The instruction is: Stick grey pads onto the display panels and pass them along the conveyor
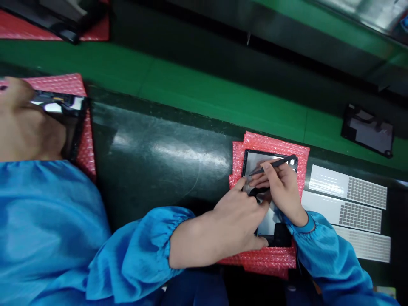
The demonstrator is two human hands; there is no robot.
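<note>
An opened tablet [251, 159], with a black rim and silvery inside, lies on a stack of pink bubble-wrap sheets [270, 257]. My left hand [234, 219] grips its left side, the index finger near the upper left edge and the thumb at the lower edge. Pinched in my right hand [285, 185] are slim black tweezers [280, 162], tilted over the upper part of the tablet with their tip pointing left. Near that tip a fingertip touches the panel; whether the tweezers hold anything is too small to tell. A dark curved piece [259, 192] shows beneath my fingers.
Three white sheets of small grey squares [366, 193] lie to the right. Another dark tablet shell [368, 129] rests on the green strip [191, 91] behind. At left, a co-worker's hand [28, 123] covers a device on pink bubble wrap; another device [68, 29] sits upper left.
</note>
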